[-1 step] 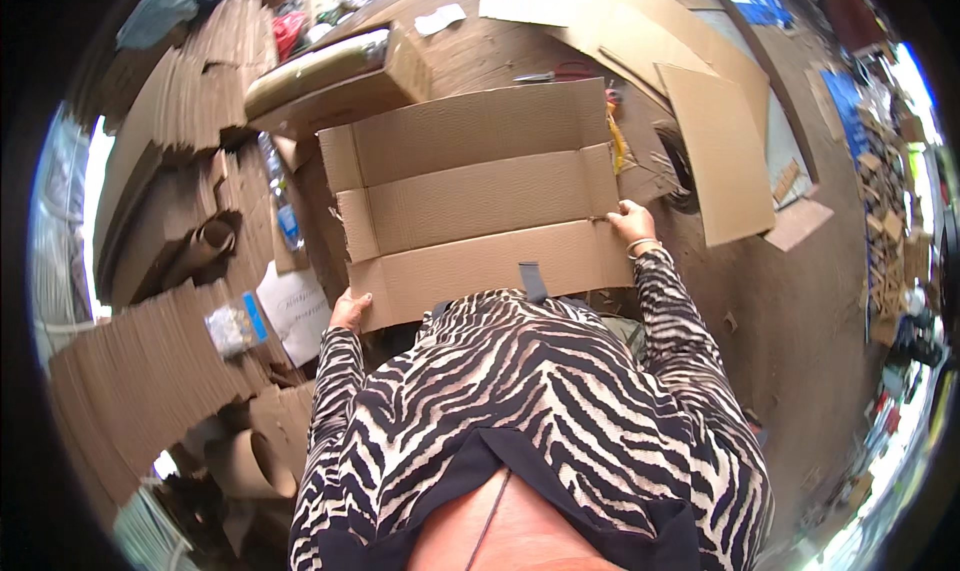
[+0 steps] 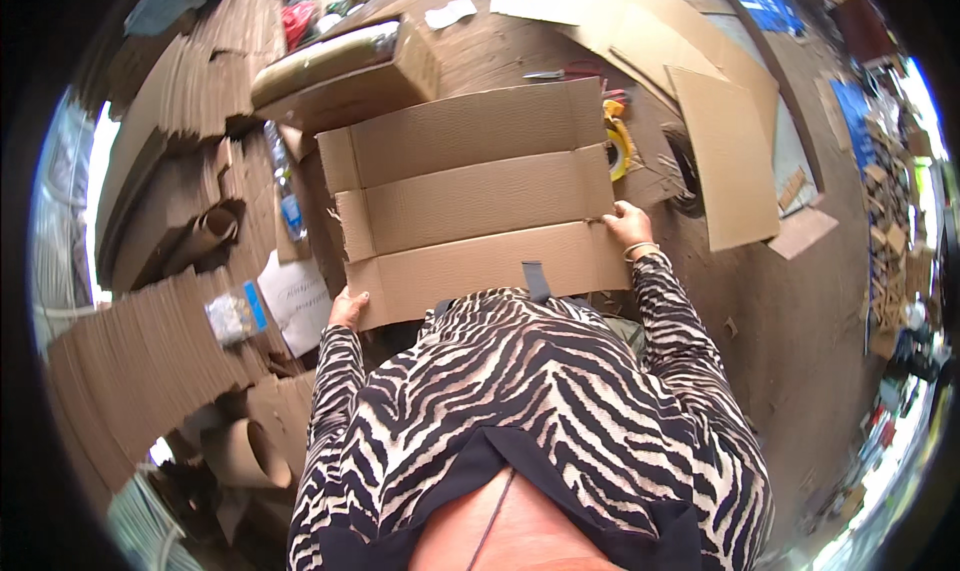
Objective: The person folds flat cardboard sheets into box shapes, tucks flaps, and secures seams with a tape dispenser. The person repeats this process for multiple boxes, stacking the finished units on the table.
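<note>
A creased brown cardboard sheet (image 2: 470,196), scored into three long panels, is spread out in front of my body. My left hand (image 2: 349,309) grips its near left corner. My right hand (image 2: 629,227) pinches the right edge close to the lower crease, thumb and fingers closed on the board. Ragged flaps show along the sheet's left side. Just past its right edge lies a roll of yellow tape (image 2: 619,149), partly covered by the cardboard. A knife or scissors-like tool with a metal blade (image 2: 545,75) rests beyond the far edge.
Stacks of cardboard (image 2: 130,391) fill the left side, with a plastic bottle (image 2: 288,203) and a small clear bag (image 2: 232,317) beside them. A taped carton (image 2: 345,76) stands at the far left. Flat cardboard pieces (image 2: 730,161) lie at the far right.
The surroundings have shifted slightly in the view, and more of the yellow tape roll shows beside the cardboard. Both hands keep their hold.
</note>
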{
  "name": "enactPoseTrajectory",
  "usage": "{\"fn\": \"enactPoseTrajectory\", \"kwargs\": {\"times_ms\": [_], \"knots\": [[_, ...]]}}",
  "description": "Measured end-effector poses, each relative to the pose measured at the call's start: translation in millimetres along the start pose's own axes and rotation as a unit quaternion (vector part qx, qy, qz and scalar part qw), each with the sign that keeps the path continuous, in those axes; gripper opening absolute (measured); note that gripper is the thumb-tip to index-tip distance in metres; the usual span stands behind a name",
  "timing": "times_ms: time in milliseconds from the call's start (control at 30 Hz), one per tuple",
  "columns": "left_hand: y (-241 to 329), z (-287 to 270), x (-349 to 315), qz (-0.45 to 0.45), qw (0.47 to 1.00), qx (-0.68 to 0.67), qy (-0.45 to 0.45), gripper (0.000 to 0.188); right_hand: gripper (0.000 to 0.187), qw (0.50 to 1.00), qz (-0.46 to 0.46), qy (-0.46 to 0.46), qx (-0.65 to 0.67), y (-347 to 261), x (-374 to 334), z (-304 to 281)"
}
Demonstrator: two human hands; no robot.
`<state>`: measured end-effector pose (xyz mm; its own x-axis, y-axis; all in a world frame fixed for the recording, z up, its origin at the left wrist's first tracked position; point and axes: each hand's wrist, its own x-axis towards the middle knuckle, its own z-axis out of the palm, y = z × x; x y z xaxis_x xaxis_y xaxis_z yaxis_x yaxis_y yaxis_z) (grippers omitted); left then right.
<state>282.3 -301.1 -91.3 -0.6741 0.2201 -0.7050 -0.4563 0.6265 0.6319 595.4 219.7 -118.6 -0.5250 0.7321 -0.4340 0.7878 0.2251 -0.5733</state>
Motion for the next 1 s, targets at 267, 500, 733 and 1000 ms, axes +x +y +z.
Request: {"fn": "enactPoseTrajectory", "kwargs": {"times_ms": [267, 500, 733, 1000], "knots": [[-124.4, -53.7, 1.2, -0.018, 0.979, 0.034, 0.199, 0.039, 0.041, 0.979, -0.161, -0.114, -0.061, -110.6, 10.2, 65.9], [-36.1, 54.4, 22.9, 0.170, 0.786, 0.503, 0.317, 0.072, 0.041, 0.959, -0.103, -0.094, -0.247, -103.9, 37.4, 102.1], [17.6, 183.9, 114.3, 0.402, 0.861, 0.309, 0.036, 0.063, 0.036, 0.935, -0.241, -0.003, -0.260, -108.0, 41.7, 130.5], [127.9, 280.2, 154.7, 0.156, 0.959, 0.167, -0.166, 0.065, 0.027, 0.915, -0.314, 0.087, -0.239, -123.2, 13.9, 172.2]]}}
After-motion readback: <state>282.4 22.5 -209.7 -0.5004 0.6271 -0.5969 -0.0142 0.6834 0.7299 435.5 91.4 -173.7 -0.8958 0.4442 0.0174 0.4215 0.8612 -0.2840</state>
